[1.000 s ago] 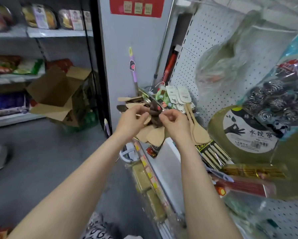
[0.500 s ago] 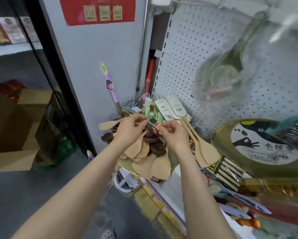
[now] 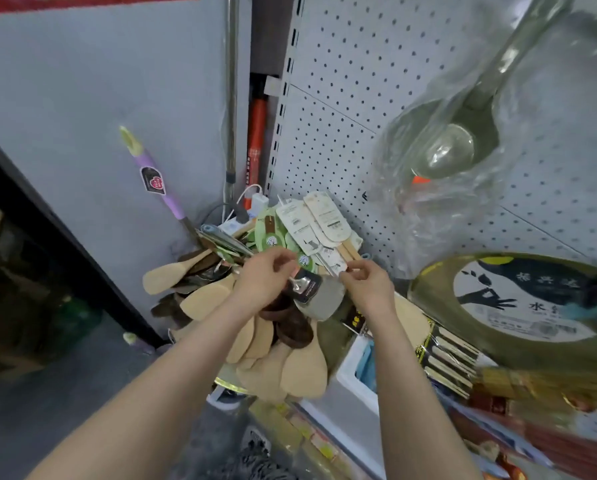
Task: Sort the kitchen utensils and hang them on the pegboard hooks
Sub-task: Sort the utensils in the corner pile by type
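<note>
Grey spatula newly exposed in left hand — right hand pinches tag.

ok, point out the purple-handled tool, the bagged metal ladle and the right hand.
purple-handled tool (image 3: 153,181): head view, on the sticker midway along its handle.
bagged metal ladle (image 3: 446,152): head view, on the bowl.
right hand (image 3: 368,289): head view, on the back of the hand.

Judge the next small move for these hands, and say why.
Probably draw one tagged utensil clear of the bunch. The right hand pinches a white hang tag. The left hand grips the utensil bunch at its handles, where nothing is separated yet. The pegboard above shows bare holes.
</note>
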Tool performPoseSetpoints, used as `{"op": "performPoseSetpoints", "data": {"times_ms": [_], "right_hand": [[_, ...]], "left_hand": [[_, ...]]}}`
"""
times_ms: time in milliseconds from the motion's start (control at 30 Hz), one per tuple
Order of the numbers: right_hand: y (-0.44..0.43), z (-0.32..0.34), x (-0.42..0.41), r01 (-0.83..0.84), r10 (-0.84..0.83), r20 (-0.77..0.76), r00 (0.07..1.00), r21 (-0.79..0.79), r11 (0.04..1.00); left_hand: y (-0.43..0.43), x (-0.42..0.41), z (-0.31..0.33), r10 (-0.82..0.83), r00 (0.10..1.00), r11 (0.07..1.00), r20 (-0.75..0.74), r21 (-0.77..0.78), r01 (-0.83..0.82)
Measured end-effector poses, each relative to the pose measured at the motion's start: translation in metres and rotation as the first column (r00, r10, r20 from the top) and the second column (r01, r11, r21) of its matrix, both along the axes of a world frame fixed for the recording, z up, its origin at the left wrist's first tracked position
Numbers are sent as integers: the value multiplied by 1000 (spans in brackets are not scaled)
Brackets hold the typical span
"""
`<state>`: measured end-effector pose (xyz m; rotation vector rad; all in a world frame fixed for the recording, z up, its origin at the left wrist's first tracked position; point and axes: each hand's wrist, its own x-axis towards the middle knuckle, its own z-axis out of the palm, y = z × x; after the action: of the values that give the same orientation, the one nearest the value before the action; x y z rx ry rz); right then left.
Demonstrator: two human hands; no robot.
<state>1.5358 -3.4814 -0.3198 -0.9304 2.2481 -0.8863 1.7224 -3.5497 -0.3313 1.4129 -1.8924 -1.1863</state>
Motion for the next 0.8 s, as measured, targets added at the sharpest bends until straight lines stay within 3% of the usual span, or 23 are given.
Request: {"op": "performPoseSetpoints", "data": {"times_ms": [367, 567, 800], "right_hand": [[-40, -63, -66, 31, 75, -330, 941, 305, 952], [-50, -77, -65, 62, 206, -508, 836, 460, 886], [-70, -68, -58, -19, 262, -469, 843, 462, 887]], "left_hand": [[-41, -41, -20, -90, 995, 994, 43, 73, 87], [-55, -36, -39, -110, 992, 986, 59, 135, 102], [-71, -8, -45, -27, 994, 996, 108, 83, 18]]}}
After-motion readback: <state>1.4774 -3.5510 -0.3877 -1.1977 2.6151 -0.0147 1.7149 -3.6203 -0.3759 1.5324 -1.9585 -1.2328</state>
